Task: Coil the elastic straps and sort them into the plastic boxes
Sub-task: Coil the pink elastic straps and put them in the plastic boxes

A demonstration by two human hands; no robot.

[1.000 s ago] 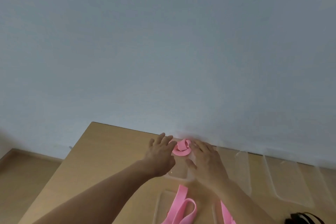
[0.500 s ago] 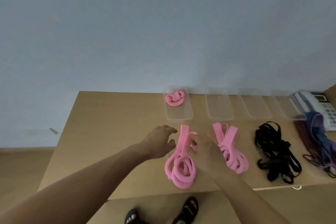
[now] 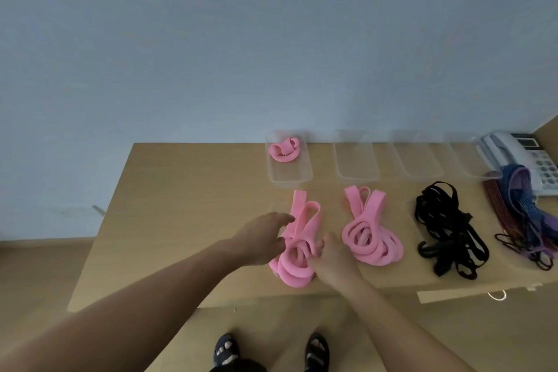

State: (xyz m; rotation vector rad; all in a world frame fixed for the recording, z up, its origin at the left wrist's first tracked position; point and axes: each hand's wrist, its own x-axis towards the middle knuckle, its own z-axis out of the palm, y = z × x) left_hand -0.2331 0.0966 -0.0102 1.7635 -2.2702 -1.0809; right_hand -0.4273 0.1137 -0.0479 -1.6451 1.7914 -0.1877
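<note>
Both my hands rest on the left pink strap pile point(image 3: 297, 254) at the near edge of the worktop point(image 3: 187, 205). My left hand point(image 3: 264, 238) has its fingers loosely spread over the pile; whether my right hand point(image 3: 335, 260) grips it I cannot tell. One coiled pink strap point(image 3: 283, 151) lies in the far left plastic box point(image 3: 288, 174).

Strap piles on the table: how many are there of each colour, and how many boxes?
Pink piles: 2, one under both hands and one beside it
Black piles: 1
Purple and dark red piles: 1
Coiled pink straps in a box: 1
Clear plastic boxes: 4, first one
Total: 9
</note>
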